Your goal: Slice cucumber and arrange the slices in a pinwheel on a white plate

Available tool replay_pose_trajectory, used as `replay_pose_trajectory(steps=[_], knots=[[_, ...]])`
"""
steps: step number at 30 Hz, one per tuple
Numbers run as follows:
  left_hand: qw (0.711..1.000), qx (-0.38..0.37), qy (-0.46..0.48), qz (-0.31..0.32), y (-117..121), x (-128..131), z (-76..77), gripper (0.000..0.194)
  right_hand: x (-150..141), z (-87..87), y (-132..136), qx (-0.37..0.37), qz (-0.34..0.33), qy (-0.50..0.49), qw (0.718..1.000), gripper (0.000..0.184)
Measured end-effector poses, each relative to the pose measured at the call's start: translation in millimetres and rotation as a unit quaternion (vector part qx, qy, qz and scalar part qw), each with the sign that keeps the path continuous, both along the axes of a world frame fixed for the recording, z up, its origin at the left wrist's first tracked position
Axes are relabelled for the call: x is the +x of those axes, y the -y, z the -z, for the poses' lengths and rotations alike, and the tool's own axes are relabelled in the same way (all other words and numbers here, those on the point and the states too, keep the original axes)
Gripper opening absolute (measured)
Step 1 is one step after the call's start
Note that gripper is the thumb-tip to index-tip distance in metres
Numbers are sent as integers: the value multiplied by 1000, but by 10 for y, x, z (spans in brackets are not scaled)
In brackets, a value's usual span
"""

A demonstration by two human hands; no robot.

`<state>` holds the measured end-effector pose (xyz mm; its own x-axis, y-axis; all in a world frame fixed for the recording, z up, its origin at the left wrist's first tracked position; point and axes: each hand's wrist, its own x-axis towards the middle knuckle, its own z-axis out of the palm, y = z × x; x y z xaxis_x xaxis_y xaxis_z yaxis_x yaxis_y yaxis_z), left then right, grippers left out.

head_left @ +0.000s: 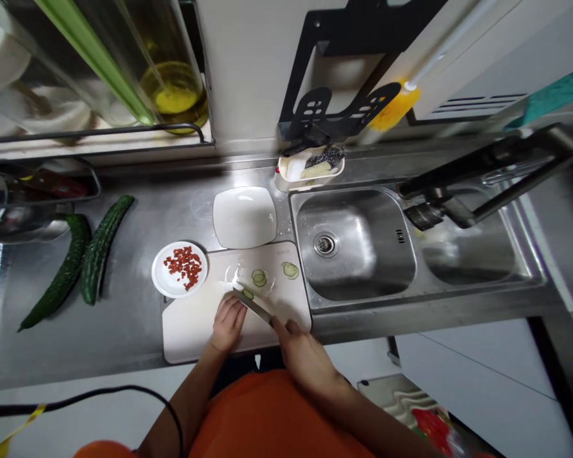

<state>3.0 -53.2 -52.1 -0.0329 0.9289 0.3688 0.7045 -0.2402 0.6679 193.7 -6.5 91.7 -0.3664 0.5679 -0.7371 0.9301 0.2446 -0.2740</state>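
Observation:
My right hand (300, 350) is closed around the handle of a kitchen knife (255, 306), its blade slanting to the upper left over a pale cutting board (191, 332). Against the blade's left side, my left hand (229, 319) has its fingers curled down over a piece of cucumber, which they almost wholly cover. A cut cucumber slice (247, 294) lies at the blade's far side. Farther back on the board are a small group of slices (258, 278) and another pile of slices (290, 270) near the right edge.
A white plate of chopped red pieces (184, 266) overlaps the board's left corner. Behind the board is a square white plate (245, 217). Two whole cucumbers (100, 251) lie left. To the right is a double sink (358, 245) with a dark faucet (477, 172); a sponge caddy (310, 170) stands behind.

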Motion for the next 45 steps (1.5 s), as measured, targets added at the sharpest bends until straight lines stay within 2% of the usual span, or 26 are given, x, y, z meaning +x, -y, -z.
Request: replay_pose_trajectory(steps=[24, 45], knots=[[1000, -9, 10, -6, -14, 10, -28, 16, 40, -29, 12, -30, -3, 9, 1000, 59], [1000, 3, 21, 14, -36, 5, -47, 19, -9, -74, -54, -53, -10, 18, 998, 60]])
